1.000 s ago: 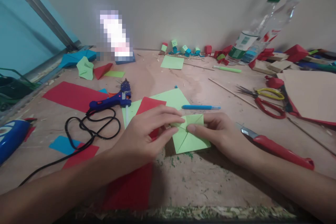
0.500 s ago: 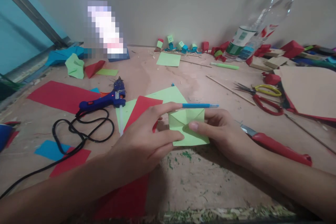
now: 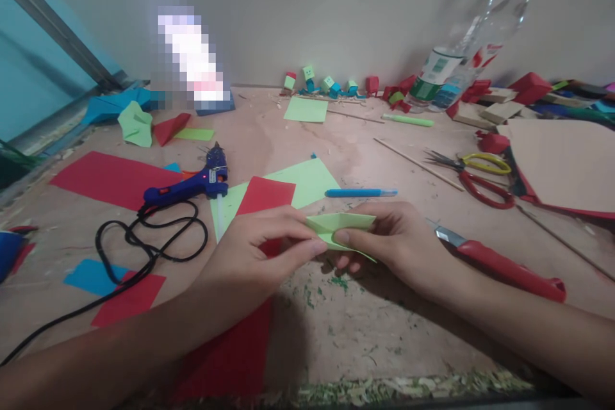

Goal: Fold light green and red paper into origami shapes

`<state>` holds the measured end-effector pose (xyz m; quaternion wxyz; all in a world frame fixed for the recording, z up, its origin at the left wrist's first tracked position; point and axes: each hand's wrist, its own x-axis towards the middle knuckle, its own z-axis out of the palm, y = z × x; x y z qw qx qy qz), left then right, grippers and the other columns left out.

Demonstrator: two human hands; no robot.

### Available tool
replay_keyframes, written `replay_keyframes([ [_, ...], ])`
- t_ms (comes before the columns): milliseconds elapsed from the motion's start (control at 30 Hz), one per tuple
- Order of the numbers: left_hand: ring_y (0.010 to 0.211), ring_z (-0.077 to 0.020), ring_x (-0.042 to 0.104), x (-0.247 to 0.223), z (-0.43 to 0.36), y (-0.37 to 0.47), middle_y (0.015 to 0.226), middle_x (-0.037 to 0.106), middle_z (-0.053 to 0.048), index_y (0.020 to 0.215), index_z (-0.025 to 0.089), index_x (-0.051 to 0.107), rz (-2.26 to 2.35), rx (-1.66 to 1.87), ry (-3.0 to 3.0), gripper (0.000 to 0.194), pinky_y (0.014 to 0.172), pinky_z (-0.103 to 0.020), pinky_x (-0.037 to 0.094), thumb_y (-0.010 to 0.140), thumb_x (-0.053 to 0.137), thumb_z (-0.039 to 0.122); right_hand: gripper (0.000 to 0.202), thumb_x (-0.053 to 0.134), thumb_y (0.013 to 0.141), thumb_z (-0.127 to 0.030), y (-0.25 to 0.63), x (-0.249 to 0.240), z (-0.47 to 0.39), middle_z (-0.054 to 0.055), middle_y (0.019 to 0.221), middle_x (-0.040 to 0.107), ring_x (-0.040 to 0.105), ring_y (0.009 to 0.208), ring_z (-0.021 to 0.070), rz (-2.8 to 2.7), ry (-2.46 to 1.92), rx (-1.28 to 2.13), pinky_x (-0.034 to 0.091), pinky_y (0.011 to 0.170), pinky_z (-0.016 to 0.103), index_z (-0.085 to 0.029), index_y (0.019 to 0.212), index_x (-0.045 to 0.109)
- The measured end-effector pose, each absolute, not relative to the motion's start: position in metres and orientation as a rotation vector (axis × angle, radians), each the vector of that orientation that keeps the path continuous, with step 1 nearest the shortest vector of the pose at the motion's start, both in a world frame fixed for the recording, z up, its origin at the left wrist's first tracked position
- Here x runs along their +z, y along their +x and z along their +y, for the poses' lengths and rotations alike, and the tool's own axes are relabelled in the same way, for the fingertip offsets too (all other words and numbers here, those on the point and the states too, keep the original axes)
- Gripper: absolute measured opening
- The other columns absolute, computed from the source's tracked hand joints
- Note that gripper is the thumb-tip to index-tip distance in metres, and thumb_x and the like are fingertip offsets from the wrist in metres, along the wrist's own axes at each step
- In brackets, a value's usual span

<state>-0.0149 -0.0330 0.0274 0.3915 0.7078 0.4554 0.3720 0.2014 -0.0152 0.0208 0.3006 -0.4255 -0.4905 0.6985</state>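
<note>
Now I have a small folded piece of light green paper (image 3: 331, 222) between both hands, held over the near middle of the wooden surface (image 3: 346, 339). My left hand (image 3: 262, 240) pinches its left end between thumb and forefinger. My right hand (image 3: 391, 230) is closed on its right part, thumb pressed on top, fingertips showing below the lower edge. The upper flap stands away from the lower layer, whose right corner pokes out past that thumb. Just beyond the paper I see a blue pen (image 3: 360, 193), and a red-handled knife (image 3: 512, 269) lies near my right forearm. Behind my left hand, some red paper (image 3: 266, 192) overlaps a larger green sheet (image 3: 307, 182); a blue glue gun (image 3: 192, 187) rests by that sheet's left side, and scissors (image 3: 485, 189) lie farther right.
</note>
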Motion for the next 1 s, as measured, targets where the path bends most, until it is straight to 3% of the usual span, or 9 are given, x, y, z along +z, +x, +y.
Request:
replay_keyframes([
  [100,0.072,-0.0132,0.071,0.0282,-0.0329,-0.0136,0.077,0.077,0.001,0.076,0.022,0.079,1.157,1.000,1.811,0.015,0.068,-0.021,0.058,0.089,0.073,0.016,0.019,0.083,0.086,-0.036,0.2004,0.0231,-0.0141,0.006,0.070,0.078,0.074,0.062,0.0166,-1.352,-1.120,1.847,0.059,0.058,0.025,-0.017,0.089,0.079],
  [233,0.075,-0.0149,0.071,0.0255,-0.0310,-0.0160,0.082,0.078,0.000,0.078,0.022,0.077,1.241,1.053,1.853,0.014,0.071,-0.025,0.058,0.090,0.072,0.021,0.032,0.082,0.087,-0.037,0.2002,0.0212,-0.0149,0.004,0.074,0.078,0.075,0.062,0.0167,-1.260,-1.106,1.786,0.060,0.057,0.025,-0.016,0.109,0.075],
  [367,0.075,-0.0161,0.071,0.0223,-0.0294,-0.0202,0.085,0.080,0.000,0.079,0.023,0.076,1.349,1.144,1.836,0.012,0.071,-0.026,0.059,0.090,0.072,0.025,0.026,0.076,0.095,-0.037,0.2039,0.0168,-0.0160,-0.003,0.080,0.074,0.076,0.062,0.0154,-1.087,-1.022,1.664,0.061,0.056,0.024,-0.027,0.114,0.063],
  [500,0.069,-0.0158,0.072,0.0234,-0.0280,-0.0214,0.078,0.080,0.001,0.078,0.023,0.077,1.407,1.193,1.748,0.011,0.065,-0.025,0.060,0.088,0.074,0.025,0.018,0.081,0.091,-0.031,0.2064,0.0174,-0.0154,-0.002,0.123,0.073,0.076,0.078,0.0121,-1.098,-0.947,1.574,0.065,0.065,0.025,-0.029,0.101,0.066],
  [633,0.071,-0.0152,0.074,0.0254,-0.0253,-0.0198,0.077,0.081,0.002,0.079,0.022,0.079,1.389,1.234,1.617,0.008,0.067,-0.023,0.062,0.085,0.075,0.021,0.015,0.089,0.080,-0.022,0.2045,0.0180,-0.0145,0.001,0.152,0.059,0.071,0.114,0.0226,-1.227,-0.972,1.525,0.066,0.077,0.031,-0.026,0.090,0.079],
  [733,0.067,-0.0141,0.073,0.0254,-0.0237,-0.0182,0.072,0.079,0.003,0.075,0.021,0.079,1.363,1.243,1.568,0.007,0.062,-0.021,0.061,0.082,0.077,0.020,0.016,0.090,0.077,-0.020,0.2039,0.0156,-0.0138,0.004,0.140,0.068,0.061,0.133,0.0289,-1.271,-0.998,1.479,0.062,0.095,0.041,-0.028,0.090,0.084],
  [833,0.064,-0.0147,0.071,0.0256,-0.0236,-0.0177,0.070,0.078,0.001,0.071,0.021,0.078,1.356,1.215,1.568,0.010,0.056,-0.022,0.059,0.081,0.078,0.022,0.005,0.088,0.081,-0.024,0.2047,0.0145,-0.0140,0.006,0.106,0.079,0.058,0.137,0.0304,-1.325,-1.062,1.414,0.052,0.109,0.047,-0.028,0.082,0.085],
  [900,0.063,-0.0156,0.070,0.0267,-0.0242,-0.0178,0.071,0.078,0.001,0.071,0.021,0.079,1.363,1.202,1.579,0.011,0.054,-0.023,0.058,0.082,0.078,0.023,0.008,0.087,0.082,-0.027,0.2043,0.0162,-0.0153,0.006,0.088,0.077,0.062,0.130,0.0303,-1.333,-1.096,1.403,0.052,0.108,0.046,-0.028,0.075,0.085],
  [1000,0.066,-0.0162,0.072,0.0288,-0.0256,-0.0174,0.073,0.079,0.001,0.070,0.022,0.078,1.377,1.224,1.603,0.012,0.057,-0.023,0.061,0.082,0.078,0.021,0.014,0.088,0.080,-0.030,0.2013,0.0206,-0.0184,0.006,0.085,0.074,0.070,0.108,0.0274,-1.266,-1.142,1.437,0.059,0.091,0.040,-0.026,0.069,0.082],
])
